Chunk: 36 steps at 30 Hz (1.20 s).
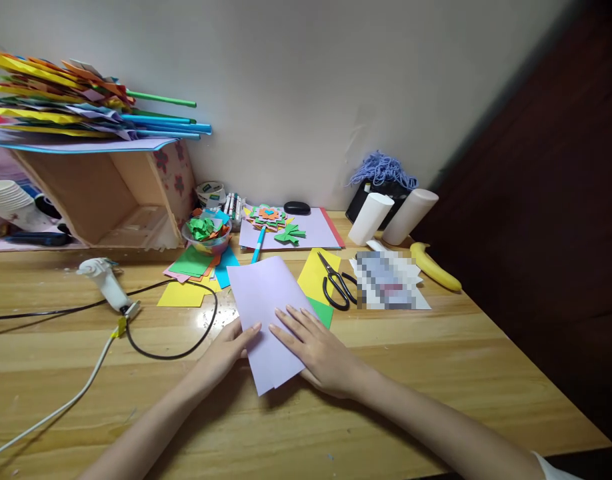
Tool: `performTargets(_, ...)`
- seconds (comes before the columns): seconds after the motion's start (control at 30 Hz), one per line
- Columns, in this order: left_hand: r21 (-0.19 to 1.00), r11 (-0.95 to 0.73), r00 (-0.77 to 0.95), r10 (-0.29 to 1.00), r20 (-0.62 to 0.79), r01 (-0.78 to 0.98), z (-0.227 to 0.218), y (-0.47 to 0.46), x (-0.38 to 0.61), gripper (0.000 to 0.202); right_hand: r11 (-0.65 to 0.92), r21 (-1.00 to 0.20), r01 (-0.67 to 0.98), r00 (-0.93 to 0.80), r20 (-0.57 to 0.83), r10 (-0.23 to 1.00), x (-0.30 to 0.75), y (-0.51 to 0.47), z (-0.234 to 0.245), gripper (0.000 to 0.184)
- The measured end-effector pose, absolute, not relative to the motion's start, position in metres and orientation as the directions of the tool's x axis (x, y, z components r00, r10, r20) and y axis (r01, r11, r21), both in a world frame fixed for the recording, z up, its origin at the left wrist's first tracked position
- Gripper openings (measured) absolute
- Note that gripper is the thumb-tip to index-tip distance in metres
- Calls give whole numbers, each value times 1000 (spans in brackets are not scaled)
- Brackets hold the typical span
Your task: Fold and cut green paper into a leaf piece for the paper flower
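Observation:
A folded sheet of light purple paper (266, 293) is between my hands, over the front middle of the table. My left hand (236, 340) pinches its left edge, thumb on top and the other fingers hidden underneath. Across the lower right part of the sheet lie the fingers of my right hand (319, 350), with part of that hand tucked under the edge. The sheet's two lower corners do not line up. Just beyond it are black-handled scissors (339, 285) on yellow paper (313, 270), and a piece of green paper (322, 312).
Behind stand a bowl of paper scraps (209, 233), layered paper flowers (269, 217) and white rolls (370, 219). A banana (436, 268) lies at right. At left are a cable (173, 357), a white clamp-like device (106, 283) and an open box (111, 193) topped with coloured paper.

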<state>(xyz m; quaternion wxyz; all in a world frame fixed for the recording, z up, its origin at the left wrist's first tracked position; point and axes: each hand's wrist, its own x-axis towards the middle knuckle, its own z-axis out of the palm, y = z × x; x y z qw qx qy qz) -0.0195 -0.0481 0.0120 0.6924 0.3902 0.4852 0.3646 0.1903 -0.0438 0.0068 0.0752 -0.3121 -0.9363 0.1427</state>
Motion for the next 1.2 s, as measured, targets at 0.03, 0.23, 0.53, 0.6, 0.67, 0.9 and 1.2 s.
performTargets(0.03,903,418,243,890,-385,-101,11,-48,-20,51,766,-325,554,-800,44,598,186,-45,9,66)
performTargets(0.23,900,429,183,893,-410,-79,10,-47,-23,48,631,-605,486,-709,150,690,187,-42,20,79)
performTargets(0.53,918,396,376,856,-355,-35,27,-41,-15,40,-410,-888,-207,-364,-319,875,219,-9,17,44)
performTargets(0.6,935,353,332,877,-348,48,32,-29,-8,40,-404,-873,-274,-320,-313,894,219,-9,15,37)
performTargets(0.67,946,297,256,912,-321,129,36,-16,0,41,-341,-887,-313,-246,-271,931,219,-8,12,38)
performTargets(0.9,942,202,138,960,-245,268,31,1,22,42,-278,-920,-277,-114,-256,960,225,1,-1,32)
performTargets(1.2,951,250,191,940,-283,180,7,-11,32,44,-284,-922,-262,-44,-283,958,224,0,-6,33)
